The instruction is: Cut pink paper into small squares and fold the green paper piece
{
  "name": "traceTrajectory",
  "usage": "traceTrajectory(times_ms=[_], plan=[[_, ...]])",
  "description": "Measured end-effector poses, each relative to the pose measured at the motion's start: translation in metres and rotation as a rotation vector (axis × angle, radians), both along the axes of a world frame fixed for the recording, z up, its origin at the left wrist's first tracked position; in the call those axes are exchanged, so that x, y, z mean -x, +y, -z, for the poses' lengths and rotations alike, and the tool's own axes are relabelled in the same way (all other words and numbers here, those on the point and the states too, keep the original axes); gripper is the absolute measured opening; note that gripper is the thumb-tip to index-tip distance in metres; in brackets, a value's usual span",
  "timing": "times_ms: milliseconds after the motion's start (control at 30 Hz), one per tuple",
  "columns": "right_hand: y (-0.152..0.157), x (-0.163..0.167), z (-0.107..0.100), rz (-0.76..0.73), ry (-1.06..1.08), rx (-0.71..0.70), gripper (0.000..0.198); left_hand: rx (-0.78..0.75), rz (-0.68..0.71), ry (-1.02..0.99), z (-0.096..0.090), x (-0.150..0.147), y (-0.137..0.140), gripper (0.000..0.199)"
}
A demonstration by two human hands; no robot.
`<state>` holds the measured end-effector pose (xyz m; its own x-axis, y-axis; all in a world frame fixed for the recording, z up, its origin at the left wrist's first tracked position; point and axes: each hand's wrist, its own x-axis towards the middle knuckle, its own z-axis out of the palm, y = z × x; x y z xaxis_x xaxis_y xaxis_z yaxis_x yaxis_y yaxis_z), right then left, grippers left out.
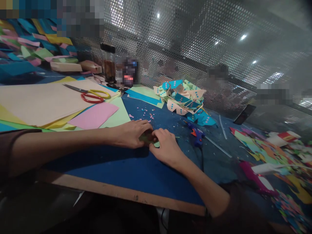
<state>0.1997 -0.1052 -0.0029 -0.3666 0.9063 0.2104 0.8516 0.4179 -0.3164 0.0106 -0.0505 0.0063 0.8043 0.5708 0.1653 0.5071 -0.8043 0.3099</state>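
My left hand (131,134) and my right hand (167,146) meet over the blue table near its front edge. Between them is a small piece of light green paper (156,144), mostly hidden by my curled fingers. Both hands are closed on it, with the thumbs toward me. Beyond my fingers lie tiny pink and blue paper bits (145,113). A blue glue gun (198,138) with an orange trigger rests to the right of my right hand. To the left, a pink paper sheet (95,116) lies behind my left forearm.
Scissors (97,96) with red and yellow handles lie on stacked coloured sheets (44,100). A lidded jar (109,65) stands behind. Paper cutouts with coloured squares (179,105) are heaped beyond the glue gun. Paper scraps (270,146) and a magenta device (258,178) occupy the right.
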Motion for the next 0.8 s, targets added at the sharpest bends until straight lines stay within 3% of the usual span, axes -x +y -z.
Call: traceTrajectory(times_ms=[367, 800], plan=[[0.004, -0.009, 0.0, -0.053, 0.03, 0.063, 0.017, 0.175, 0.084, -0.041, -0.006, 0.004, 0.01, 0.034], [0.001, -0.015, -0.009, -0.124, 0.071, 0.118, 0.026, 0.408, 0.165, -0.003, -0.019, 0.018, 0.022, 0.056]])
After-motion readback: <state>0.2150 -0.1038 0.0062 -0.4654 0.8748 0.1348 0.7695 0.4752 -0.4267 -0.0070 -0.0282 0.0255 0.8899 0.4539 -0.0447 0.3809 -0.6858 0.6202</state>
